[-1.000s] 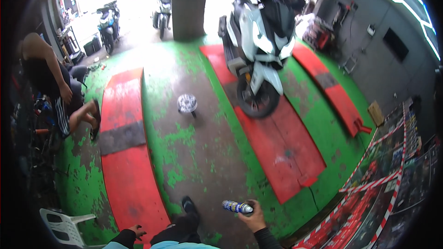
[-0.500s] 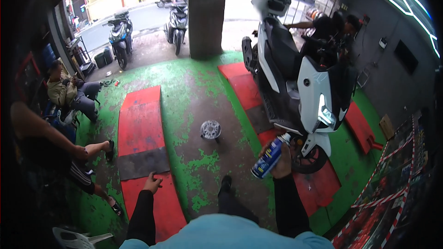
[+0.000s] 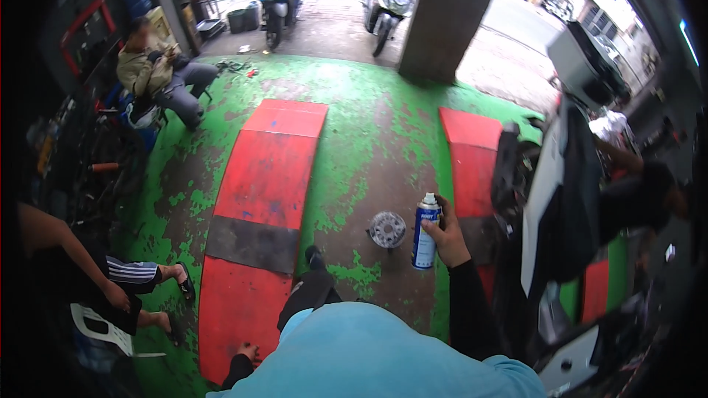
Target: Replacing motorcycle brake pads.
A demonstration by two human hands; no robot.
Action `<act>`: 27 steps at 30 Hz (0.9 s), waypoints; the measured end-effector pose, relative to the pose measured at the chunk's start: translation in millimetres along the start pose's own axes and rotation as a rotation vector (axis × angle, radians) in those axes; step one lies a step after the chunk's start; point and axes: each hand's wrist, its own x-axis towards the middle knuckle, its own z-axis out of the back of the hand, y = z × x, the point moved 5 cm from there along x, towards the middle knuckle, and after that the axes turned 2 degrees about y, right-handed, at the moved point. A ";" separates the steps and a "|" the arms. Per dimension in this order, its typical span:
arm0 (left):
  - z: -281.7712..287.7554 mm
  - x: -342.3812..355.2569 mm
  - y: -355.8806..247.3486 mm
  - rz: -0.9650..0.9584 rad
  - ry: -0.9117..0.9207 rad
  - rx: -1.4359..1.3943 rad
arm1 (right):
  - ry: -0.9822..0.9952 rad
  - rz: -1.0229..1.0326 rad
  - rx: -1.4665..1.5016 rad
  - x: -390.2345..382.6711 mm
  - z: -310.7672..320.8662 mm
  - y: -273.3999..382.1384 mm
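Two bare hands of the person are in view, and only one of them carries something. The right hand (image 3: 451, 242) is grasping a blue spray can (image 3: 425, 234): the thumb lies across its front, and the other fingers go around the far side. The can stands almost upright in the air, with its pale nozzle on top, in front of the person and a little to the right. The left hand (image 3: 248, 352) is released, with fingers slightly bent and nothing visible in it; it is low, over the near part of the left red ramp (image 3: 269, 169). Whether it touches this ramp, I cannot tell.

Across the left ramp lies a dark mat (image 3: 252, 244). Between this ramp and the right red ramp (image 3: 473, 177), a small round stool (image 3: 387, 229) with a grey patterned top is on the worn green floor (image 3: 346, 133); in the view it appears just left of the can. On the right side is a white and black motorcycle (image 3: 544, 203), and a person in dark clothes (image 3: 636, 203) is beside it. At the lower left, another person in striped shorts (image 3: 134, 271) is near a white plastic chair (image 3: 110, 332).
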 end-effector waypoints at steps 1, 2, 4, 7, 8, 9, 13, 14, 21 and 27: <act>2.4 10.0 -17.0 0.039 0.008 -0.035 | 0.054 0.027 -0.159 32.9 3.1 -5.6; 6.2 19.4 -35.7 0.045 -0.005 -0.058 | 0.081 0.027 -0.155 64.5 4.3 -14.4; -5.1 41.0 -87.9 0.043 0.058 0.014 | 0.089 0.050 -0.166 128.3 -1.8 -28.2; -1.8 81.3 -200.7 0.033 0.157 0.082 | 0.084 -0.026 0.033 208.8 -41.1 -11.0; 9.3 95.2 -261.5 0.010 0.197 0.146 | 0.001 -0.051 0.140 233.8 -44.7 -3.6; 13.5 104.7 -306.2 -0.013 0.233 0.195 | -0.005 -0.013 0.162 260.7 -41.6 -10.1; 84.3 163.5 -573.6 -0.547 -0.154 0.162 | -0.041 0.018 0.244 335.9 -25.2 -16.4; 92.7 151.3 -652.7 -0.604 -0.187 0.172 | -0.109 0.029 0.236 352.7 -19.2 -11.8; 120.2 173.2 -955.9 -0.800 -0.327 0.044 | -0.467 -0.049 0.169 481.4 88.1 -45.8; 32.3 233.4 -967.5 -0.404 -0.238 -0.096 | -0.535 -0.106 0.041 683.0 168.9 -107.8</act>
